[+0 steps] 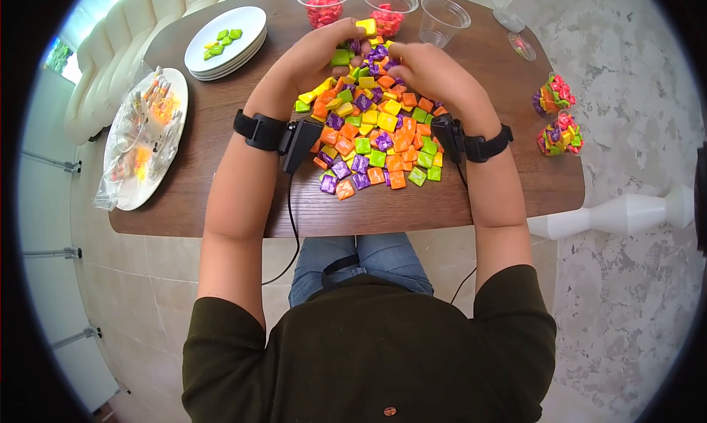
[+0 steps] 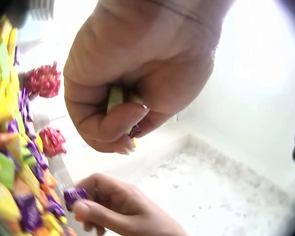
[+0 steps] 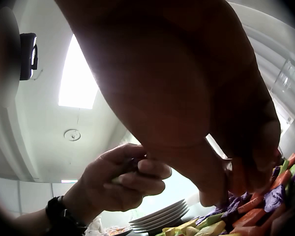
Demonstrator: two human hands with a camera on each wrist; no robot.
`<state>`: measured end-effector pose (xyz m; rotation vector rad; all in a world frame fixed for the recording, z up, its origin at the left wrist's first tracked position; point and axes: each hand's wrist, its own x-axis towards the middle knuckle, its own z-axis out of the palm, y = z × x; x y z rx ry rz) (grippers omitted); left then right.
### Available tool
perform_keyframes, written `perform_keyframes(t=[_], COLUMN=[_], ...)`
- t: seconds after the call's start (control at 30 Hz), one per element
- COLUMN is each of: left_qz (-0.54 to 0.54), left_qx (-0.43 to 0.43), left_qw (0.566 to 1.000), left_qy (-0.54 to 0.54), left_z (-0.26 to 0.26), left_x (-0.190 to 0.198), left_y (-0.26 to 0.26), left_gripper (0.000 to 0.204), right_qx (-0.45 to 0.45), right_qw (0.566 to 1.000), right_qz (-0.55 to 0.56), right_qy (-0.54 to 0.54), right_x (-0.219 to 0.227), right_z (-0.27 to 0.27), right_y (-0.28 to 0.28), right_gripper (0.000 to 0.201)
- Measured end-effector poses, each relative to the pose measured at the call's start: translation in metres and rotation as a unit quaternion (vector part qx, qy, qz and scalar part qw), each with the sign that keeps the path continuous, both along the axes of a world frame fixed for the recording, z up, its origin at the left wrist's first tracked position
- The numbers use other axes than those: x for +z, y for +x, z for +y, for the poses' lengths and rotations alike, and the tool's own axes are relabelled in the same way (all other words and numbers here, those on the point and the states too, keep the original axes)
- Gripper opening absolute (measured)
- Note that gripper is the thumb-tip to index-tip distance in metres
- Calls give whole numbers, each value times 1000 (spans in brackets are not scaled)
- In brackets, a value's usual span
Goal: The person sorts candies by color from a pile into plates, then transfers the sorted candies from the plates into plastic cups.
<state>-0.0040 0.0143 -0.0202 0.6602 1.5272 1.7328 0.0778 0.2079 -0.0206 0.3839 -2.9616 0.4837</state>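
Wrapped candies point(image 1: 375, 139) are lying in a loose heap in front of the person, the heap running lengthwise from near the body towards the cups, and both hands are working over its far end. From where I'm standing, the left hand point(image 1: 313, 51) is curling its fingers closely round a few green, purple and yellow pieces; the right hand point(image 1: 434, 73), coming in from the opposite side, is pinching a purple candy point(image 2: 75, 196), with orange showing at its thumb. Just beyond the hands, two clear cups point(image 1: 325, 11) point(image 1: 386, 18) are holding pink pieces, while a third cup point(image 1: 444, 22) beside them is showing none. Two mixed cups point(image 1: 554, 94) point(image 1: 561, 134) are standing by the table's right edge. Over on the left, stacked plates point(image 1: 252, 47) are carrying green candies, and an oval platter point(image 1: 136, 198) is bearing bagged items.
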Motion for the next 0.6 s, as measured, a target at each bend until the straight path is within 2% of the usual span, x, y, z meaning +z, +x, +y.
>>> perform_keyframes(t=[0.03, 0.07, 0.17, 0.2, 0.3, 0.33, 0.43, 0.5, 0.53, 0.6], left_qz=[-101, -156, -279, -325, -399, -368, -445, -449, -483, -409], left_qx=[-21, -36, 49, -62, -70, 2, 71, 57, 36, 46], left_qw=[992, 978, 947, 921, 889, 913, 877, 864, 844, 878], left_qy=[75, 132, 151, 203, 213, 177, 165, 222, 230, 242], left_z=[1, 3, 11, 13, 20, 20, 29, 29, 26, 16], left_x=[-2, -5, -5, -26, -28, -11, -14, -20, -18, -13], left_y=[-3, -5, 7, -10, 3, 20, 25, 19, 13, -2], left_gripper=[24, 24, 23, 27, 33, 37, 33, 28, 27, 27], right_qx=[-4, -7, 0, 21, 65, 70, 65, 50, 50, 47], right_qw=[998, 993, 966, 965, 961, 960, 963, 966, 966, 968], right_qz=[58, 116, 240, 242, 238, 232, 221, 213, 214, 217], right_qy=[-15, -29, -95, -101, -129, -142, -142, -140, -134, -120], right_x=[5, 9, 20, 22, 24, 23, 24, 34, 37, 43], right_z=[-1, -2, -10, -14, -25, -28, -29, -32, -34, -35], right_y=[0, 1, 3, 5, 10, 11, 9, 16, 18, 22], right_gripper=[23, 24, 21, 21, 22, 23, 26, 25, 25, 23])
